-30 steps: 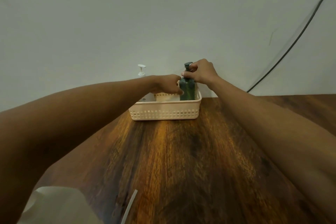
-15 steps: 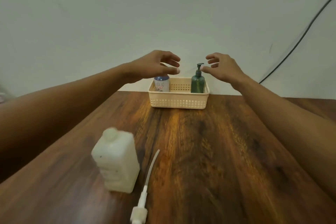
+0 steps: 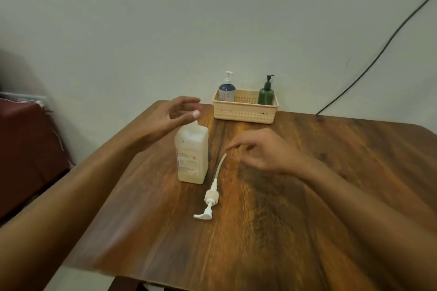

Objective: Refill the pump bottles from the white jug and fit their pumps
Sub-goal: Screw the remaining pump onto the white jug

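Observation:
The white jug (image 3: 192,156) stands upright in the middle of the wooden table (image 3: 295,208). My left hand (image 3: 172,117) hovers just above its top, fingers relaxed, holding nothing. A loose white pump with a long tube (image 3: 211,192) lies on the table right of the jug. My right hand (image 3: 262,149) hangs over the tube's far end with loosely spread fingers, empty. At the back, a beige basket (image 3: 244,113) holds a blue-and-white pump bottle (image 3: 226,91) and a dark green pump bottle (image 3: 266,94), both with pumps on.
The basket sits against the pale wall at the table's far edge. A black cable (image 3: 378,54) runs diagonally down the wall on the right. A dark red piece of furniture (image 3: 26,149) stands left of the table.
Both hands have let go of the bottles in the basket and drawn back toward me, the left to above the jug, the right to above the pump tube. The view has pulled back.

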